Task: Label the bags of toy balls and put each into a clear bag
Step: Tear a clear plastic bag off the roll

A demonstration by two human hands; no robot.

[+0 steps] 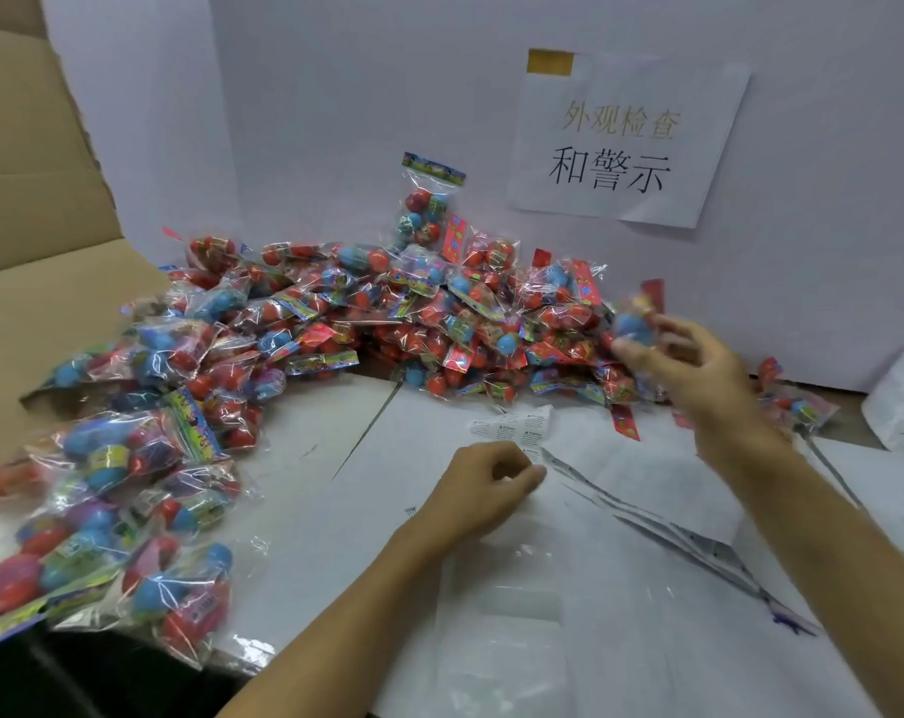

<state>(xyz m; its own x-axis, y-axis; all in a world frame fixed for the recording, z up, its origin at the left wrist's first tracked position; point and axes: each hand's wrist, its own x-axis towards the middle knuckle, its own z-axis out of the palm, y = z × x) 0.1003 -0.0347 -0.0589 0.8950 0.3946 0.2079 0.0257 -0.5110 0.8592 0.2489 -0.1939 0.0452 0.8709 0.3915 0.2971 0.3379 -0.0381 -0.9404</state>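
A big heap of bags of toy balls (pixel 367 323), red and blue balls in crinkly plastic, runs across the back and down the left of the white table (pixel 305 489). My right hand (pixel 683 360) holds one bag of toy balls (pixel 633 323) lifted at the heap's right end; it is blurred. My left hand (pixel 486 484) pinches the end of a strip of white warning labels (pixel 517 430) lying on the table. Flat clear bags (pixel 507 603) lie under my left forearm.
A brown cardboard box flap (pixel 35 241) stands at the left. A white backboard with a paper sign (pixel 626 142) closes the back. Crumpled white paper (pixel 900 401) lies at the far right. Used label backing strips (pixel 698 551) trail toward the lower right.
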